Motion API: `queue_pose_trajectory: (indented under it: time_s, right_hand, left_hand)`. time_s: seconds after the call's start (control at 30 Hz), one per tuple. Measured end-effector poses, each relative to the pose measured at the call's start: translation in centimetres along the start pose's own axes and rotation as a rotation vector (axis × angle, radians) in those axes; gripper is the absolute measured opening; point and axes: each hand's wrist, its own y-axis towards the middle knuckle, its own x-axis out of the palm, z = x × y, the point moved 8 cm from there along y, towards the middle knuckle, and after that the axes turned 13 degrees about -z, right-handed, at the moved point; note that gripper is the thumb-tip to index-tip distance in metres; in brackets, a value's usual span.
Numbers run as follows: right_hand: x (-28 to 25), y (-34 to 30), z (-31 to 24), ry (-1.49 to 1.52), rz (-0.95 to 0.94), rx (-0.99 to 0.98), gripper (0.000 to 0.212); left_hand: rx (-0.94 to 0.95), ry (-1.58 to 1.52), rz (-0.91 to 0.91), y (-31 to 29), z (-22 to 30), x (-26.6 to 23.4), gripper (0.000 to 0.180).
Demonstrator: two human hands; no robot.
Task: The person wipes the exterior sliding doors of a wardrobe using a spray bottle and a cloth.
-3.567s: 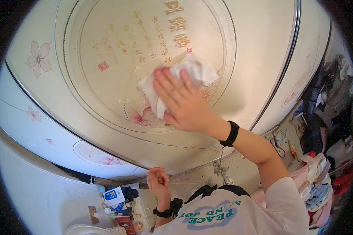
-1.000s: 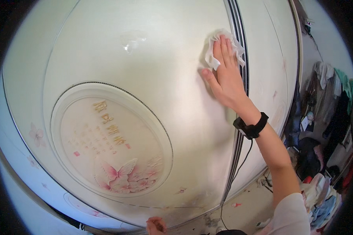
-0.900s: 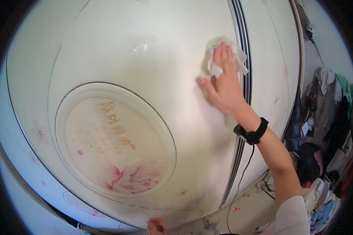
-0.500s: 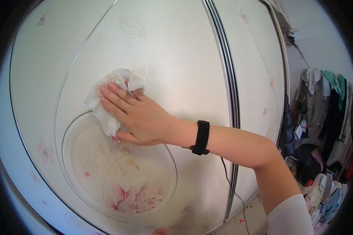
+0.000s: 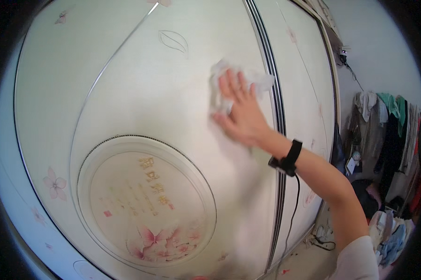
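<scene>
My right hand (image 5: 240,114) presses a crumpled white cloth (image 5: 233,81) flat against a cream sliding wardrobe door (image 5: 173,107), high up beside the dark vertical seam between the panels (image 5: 273,102). A black band sits on that wrist (image 5: 285,158). Below and to the left is a round decorative panel (image 5: 147,205) with gold characters and pink flowers. My left hand is out of sight.
A second door panel (image 5: 308,93) continues to the right. Clothes hang on a rack (image 5: 388,130) at the far right, with more piled on the floor (image 5: 392,233). A black cable (image 5: 294,210) runs down the door to the floor.
My right hand has swept the cloth from the upper right seam to the left above the round panel, then back up and right near the seam. The view has shifted with my head.
</scene>
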Motion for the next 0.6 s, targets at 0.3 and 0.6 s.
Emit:
queue_pose_trajectory:
  time_s: [0.3,0.6]
  right_hand:
    - [-0.4,1.4,-17.6,0.052,-0.157,-0.761,0.077]
    - [-6.3,18.3,-4.8,0.007,0.150,-0.207,0.077]
  left_hand:
    - [0.026,0.012,-0.152,1.0,-0.1,1.0,0.051]
    - [-0.160,-0.059,-0.110,-0.6,-0.5,-2.5,0.043]
